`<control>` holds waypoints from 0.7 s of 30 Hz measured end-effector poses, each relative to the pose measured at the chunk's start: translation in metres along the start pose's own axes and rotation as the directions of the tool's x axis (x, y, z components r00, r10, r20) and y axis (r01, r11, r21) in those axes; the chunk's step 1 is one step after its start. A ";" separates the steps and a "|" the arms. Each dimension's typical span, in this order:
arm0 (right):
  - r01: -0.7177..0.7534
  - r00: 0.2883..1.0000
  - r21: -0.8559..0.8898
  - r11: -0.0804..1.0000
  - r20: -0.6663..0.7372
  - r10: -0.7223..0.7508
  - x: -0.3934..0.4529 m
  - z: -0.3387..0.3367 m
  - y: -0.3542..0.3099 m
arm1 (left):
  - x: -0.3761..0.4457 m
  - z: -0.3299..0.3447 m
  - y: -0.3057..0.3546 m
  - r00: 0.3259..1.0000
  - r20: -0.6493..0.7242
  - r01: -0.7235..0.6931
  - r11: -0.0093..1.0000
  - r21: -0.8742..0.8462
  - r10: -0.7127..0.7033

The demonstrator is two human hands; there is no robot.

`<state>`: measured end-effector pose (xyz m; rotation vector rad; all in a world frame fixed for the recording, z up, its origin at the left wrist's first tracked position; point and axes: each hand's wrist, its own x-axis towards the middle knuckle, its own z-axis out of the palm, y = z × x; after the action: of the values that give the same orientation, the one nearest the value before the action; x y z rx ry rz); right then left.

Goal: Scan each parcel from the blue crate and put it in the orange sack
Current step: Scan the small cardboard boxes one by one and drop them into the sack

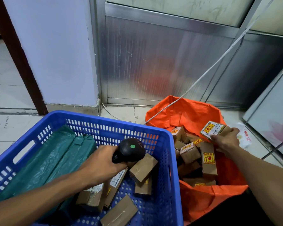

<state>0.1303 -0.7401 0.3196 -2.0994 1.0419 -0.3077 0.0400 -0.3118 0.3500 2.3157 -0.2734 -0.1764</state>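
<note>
My left hand (103,162) grips a black barcode scanner (129,151) with a green dot on top, held over the blue crate (168,160). Several small brown cardboard parcels (143,168) lie in the crate's right half, beside long green plastic-wrapped packages (55,159). My right hand (227,141) holds a brown parcel (213,129) with a yellow-red fragile sticker and a white label, above the open orange sack (186,115). The sack holds several similar parcels (208,160).
A white cable (219,61) runs from the upper right down across the sack's rim to the floor. Metal wall panels (153,62) stand behind; a glass door (271,118) lies to the right. A white plastic bag (245,136) sits beside the sack.
</note>
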 end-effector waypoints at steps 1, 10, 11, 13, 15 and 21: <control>0.015 0.999 -0.055 0.998 -0.032 -0.017 0.002 -0.001 0.002 | 0.001 0.000 -0.001 1.000 -0.001 0.001 1.000 0.004 -0.001; 0.124 0.992 -0.385 0.914 0.027 -0.123 0.005 -0.007 0.017 | 0.005 0.006 -0.007 1.000 -0.002 -0.004 0.999 0.036 0.004; 0.115 0.993 -0.406 0.906 0.025 -0.115 0.005 -0.006 0.016 | 0.005 0.007 -0.007 1.000 0.004 -0.006 0.999 0.036 0.006; 0.134 0.991 -0.427 0.894 0.033 -0.132 0.007 -0.004 0.016 | 0.005 0.008 -0.008 1.000 0.009 -0.011 0.999 0.038 0.011; 0.144 0.990 -0.429 0.892 0.072 -0.125 0.007 0.001 0.015 | 0.004 0.008 -0.008 1.000 0.003 -0.009 0.999 0.044 0.009; 0.108 0.965 -0.414 0.904 0.264 0.006 0.014 0.014 0.019 | 0.005 0.008 -0.008 1.000 0.001 -0.007 0.999 0.032 0.007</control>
<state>0.1357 -0.7507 0.2948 -2.4757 0.9575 0.1903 0.0444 -0.3132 0.3390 2.3466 -0.2868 -0.1705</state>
